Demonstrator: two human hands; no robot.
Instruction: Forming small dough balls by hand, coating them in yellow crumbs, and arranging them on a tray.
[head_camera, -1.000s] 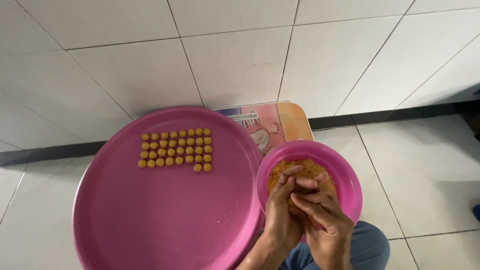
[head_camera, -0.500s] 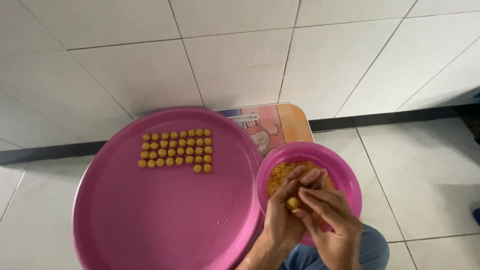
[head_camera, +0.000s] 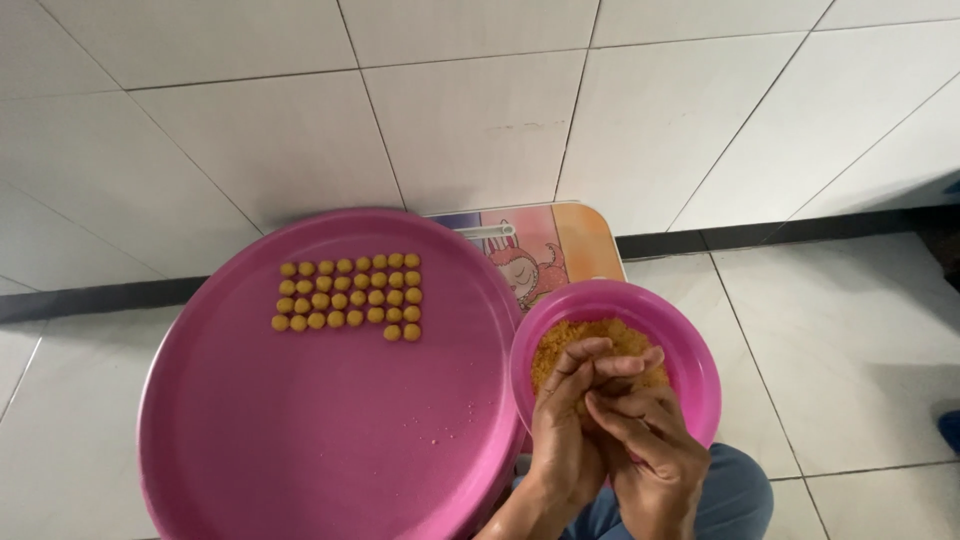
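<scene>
1. One large round pink tray (head_camera: 330, 420) takes up most of the low table (head_camera: 560, 245). It is smooth glossy plastic with a raised rim, and its right edge touches the bowl. A few loose crumbs lie on its bare middle.
2. One smaller pink bowl (head_camera: 690, 355) sits at the table's right side, just over the person's knee, part filled with coarse, sandy yellow-orange dough (head_camera: 590, 340) that looks dry and crumbly.
3. Two hands meet over the bowl's near half. The left hand (head_camera: 565, 430) lies cupped with its fingers curled over, and the right hand (head_camera: 650, 450) presses against it from the right, fingers folded across. They are closed together on a small pinch of dough, though the piece itself is hidden between them.
4. Some thirty-odd small balls (head_camera: 350, 297) stand in four neat rows near the tray's far left edge, matte, round and even, touching or nearly so; the nearest row's right end steps out of line.
5. To roll well, I judge that light, steady pressure suits so crumbly a mix, with the hands kept above the bowl so crumbs fall back in, and each piece matched to the rows.
</scene>
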